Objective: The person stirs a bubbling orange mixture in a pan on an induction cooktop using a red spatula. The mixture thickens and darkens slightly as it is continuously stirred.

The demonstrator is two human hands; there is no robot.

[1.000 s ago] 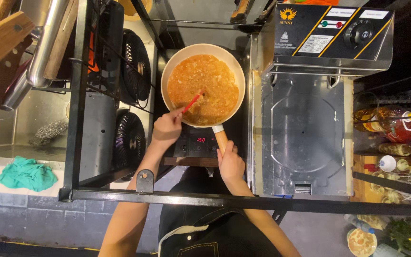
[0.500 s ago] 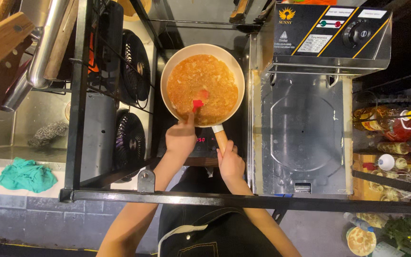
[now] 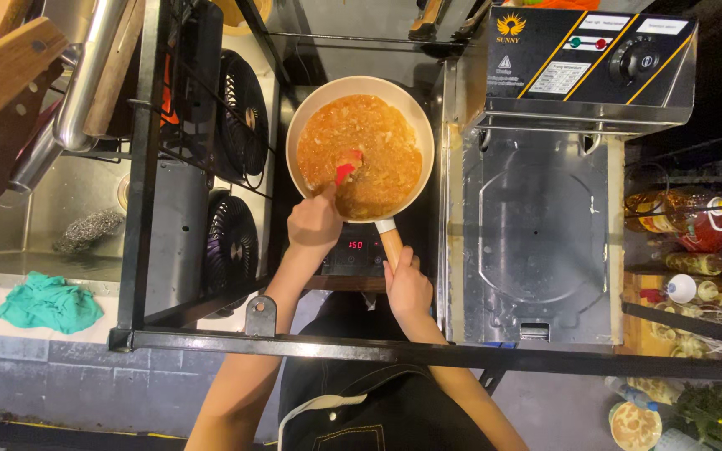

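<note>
A cream frying pan (image 3: 298, 125) full of orange-brown chopped food sits on a black induction hob (image 3: 353, 249) with a lit red display. My left hand (image 3: 315, 224) grips a red spatula (image 3: 345, 171) whose blade rests in the food near the pan's middle. My right hand (image 3: 407, 286) is wrapped around the pan's wooden handle (image 3: 390, 240) at its near end, just below the pan's rim.
A steel countertop fryer (image 3: 545, 225) with a black control box (image 3: 591, 54) stands right of the hob. Two black fans (image 3: 231, 184) sit to the left, beyond them a sink with a steel scourer (image 3: 89, 230). A teal cloth (image 3: 48, 302) lies at left. Bottles (image 3: 687, 221) stand far right.
My left hand has shifted right and towards the pan, carrying the red spatula from the food's lower left to its middle. My right hand has stayed on the handle.
</note>
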